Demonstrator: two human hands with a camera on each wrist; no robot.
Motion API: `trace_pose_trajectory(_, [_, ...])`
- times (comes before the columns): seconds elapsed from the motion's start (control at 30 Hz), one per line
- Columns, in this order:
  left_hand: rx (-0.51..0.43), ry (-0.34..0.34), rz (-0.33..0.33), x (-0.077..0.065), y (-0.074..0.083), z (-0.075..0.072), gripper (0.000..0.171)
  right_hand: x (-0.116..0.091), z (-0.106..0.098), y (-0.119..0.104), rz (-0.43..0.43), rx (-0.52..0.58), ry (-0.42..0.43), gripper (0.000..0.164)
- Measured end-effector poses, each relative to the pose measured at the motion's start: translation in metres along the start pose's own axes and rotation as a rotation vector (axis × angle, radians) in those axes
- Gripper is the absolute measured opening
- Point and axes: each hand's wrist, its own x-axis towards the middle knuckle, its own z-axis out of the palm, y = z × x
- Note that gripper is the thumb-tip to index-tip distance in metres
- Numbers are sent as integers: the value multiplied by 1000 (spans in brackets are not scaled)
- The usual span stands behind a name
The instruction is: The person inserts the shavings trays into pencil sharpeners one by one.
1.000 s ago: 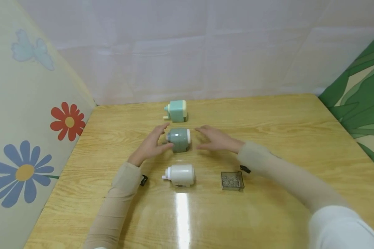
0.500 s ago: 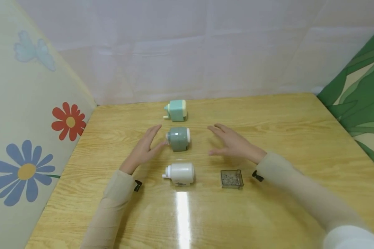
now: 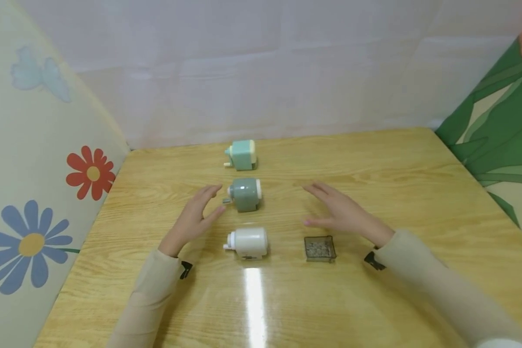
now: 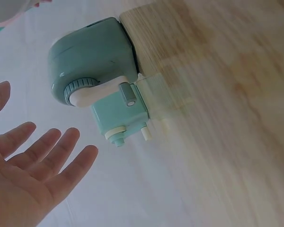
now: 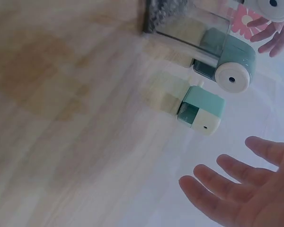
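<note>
Three crank pencil sharpeners stand in a column on the wooden table. The farthest is a mint and cream sharpener [image 3: 242, 155], the middle one a grey-green sharpener [image 3: 245, 195], the nearest a white sharpener [image 3: 250, 243]. My left hand [image 3: 190, 220], fingers spread and holding nothing, hovers left of the grey-green sharpener, near its crank [image 4: 104, 91]. Well to the right of that sharpener is my right hand [image 3: 343, 211], its palm turned inward and nothing in it. Just below its thumb lies a clear smoky shavings drawer [image 3: 320, 249] filled with dark shavings.
The wooden table [image 3: 374, 164] ends at a pale cloth backdrop [image 3: 261, 72]. A flower-painted panel [image 3: 35, 169] borders the left side, and a leaf-painted panel [image 3: 496, 135] the right. Black clips [image 3: 374, 261] hang at both wrists.
Both hands have drawn away from the grey-green sharpener, the left one leftward and toward me, the right one rightward. The sharpeners and the drawer keep their places on the table.
</note>
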Motion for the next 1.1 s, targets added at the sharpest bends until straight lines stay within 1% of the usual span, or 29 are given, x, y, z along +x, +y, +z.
trace_pose_trajectory(0.33, [-12,-11,30,-8,5,-1,50,-25,3,-3,12,-2,5,81])
trace_pose_trajectory(0.63, [-20,-32,35,-12,10,-1,48,-49,2,-3,22,-24,10,81])
trace_pose_trajectory(0.93, [-28,-24,95,-13,14,-1,48,-67,5,-6,32,-33,-4,86])
trace_pose_trajectory(1.1, [-33,-17,121,-12,13,0,47,-73,12,-8,43,-43,-23,85])
